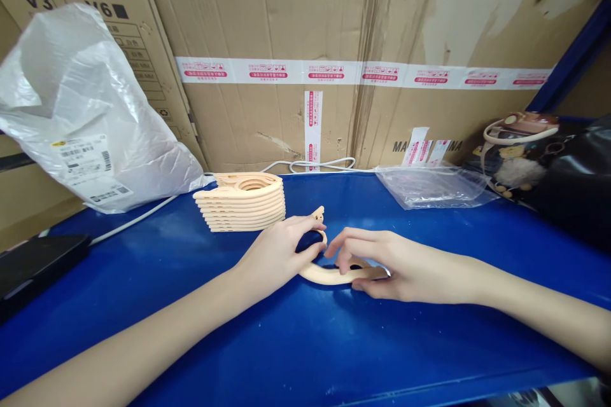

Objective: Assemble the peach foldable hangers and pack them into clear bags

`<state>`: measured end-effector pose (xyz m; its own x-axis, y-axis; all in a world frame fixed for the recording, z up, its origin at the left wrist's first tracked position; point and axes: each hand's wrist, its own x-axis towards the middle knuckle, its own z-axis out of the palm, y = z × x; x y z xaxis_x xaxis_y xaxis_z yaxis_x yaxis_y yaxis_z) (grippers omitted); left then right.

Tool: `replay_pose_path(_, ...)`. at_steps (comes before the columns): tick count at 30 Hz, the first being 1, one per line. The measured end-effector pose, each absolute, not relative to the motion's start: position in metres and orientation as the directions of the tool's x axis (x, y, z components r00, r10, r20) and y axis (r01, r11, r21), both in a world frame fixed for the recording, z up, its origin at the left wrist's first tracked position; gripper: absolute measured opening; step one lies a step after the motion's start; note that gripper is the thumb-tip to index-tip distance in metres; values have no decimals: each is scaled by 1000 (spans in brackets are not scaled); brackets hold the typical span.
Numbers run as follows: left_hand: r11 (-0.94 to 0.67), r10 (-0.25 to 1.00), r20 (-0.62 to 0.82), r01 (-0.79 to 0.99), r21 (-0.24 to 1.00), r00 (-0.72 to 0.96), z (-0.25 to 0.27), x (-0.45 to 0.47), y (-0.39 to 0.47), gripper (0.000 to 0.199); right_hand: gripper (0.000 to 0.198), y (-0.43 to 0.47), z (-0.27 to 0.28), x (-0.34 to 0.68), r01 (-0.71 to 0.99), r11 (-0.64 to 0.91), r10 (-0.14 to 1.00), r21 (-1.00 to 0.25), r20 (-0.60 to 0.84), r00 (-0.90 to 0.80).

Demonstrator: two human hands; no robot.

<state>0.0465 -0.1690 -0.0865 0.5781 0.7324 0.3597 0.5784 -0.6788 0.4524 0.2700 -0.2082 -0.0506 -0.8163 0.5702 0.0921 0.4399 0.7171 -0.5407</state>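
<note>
A peach-coloured plastic folding hanger [327, 276] lies in front of me with its curved arms at an angle. My left hand [281, 251] is closed on its left part, fingers and thumb curled round it. A small knobbed end of the hanger shows beyond those fingers. My right hand [382, 261] grips the right arm, thumb underneath and fingers bent over the top. Parts of the hanger are hidden by both hands. Behind my left hand stands a neat stack of similar folded hangers [245, 203].
All this rests on a blue tabletop [305, 343]. A white plastic mailer bag [86, 114] and a dark flat device [38, 267] are on the left. A clear plastic bag [434, 187] lies back right, near a black bag [577, 172]. Cardboard [267, 121] and a white cable [324, 164] line the back.
</note>
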Motion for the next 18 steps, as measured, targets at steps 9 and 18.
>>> replay_pose_path(9, -712, 699, 343, 570, 409, 627, -84, 41, -170, 30, 25, -189, -59, 276, 486, 819, 555, -307, 205, -806)
replay_pose_path(18, -810, 587, 346, 530, 252, 732, -82, 39, -167, 34, 21, -179, -69, 278, 613, 788, 564, 58, 330, -757)
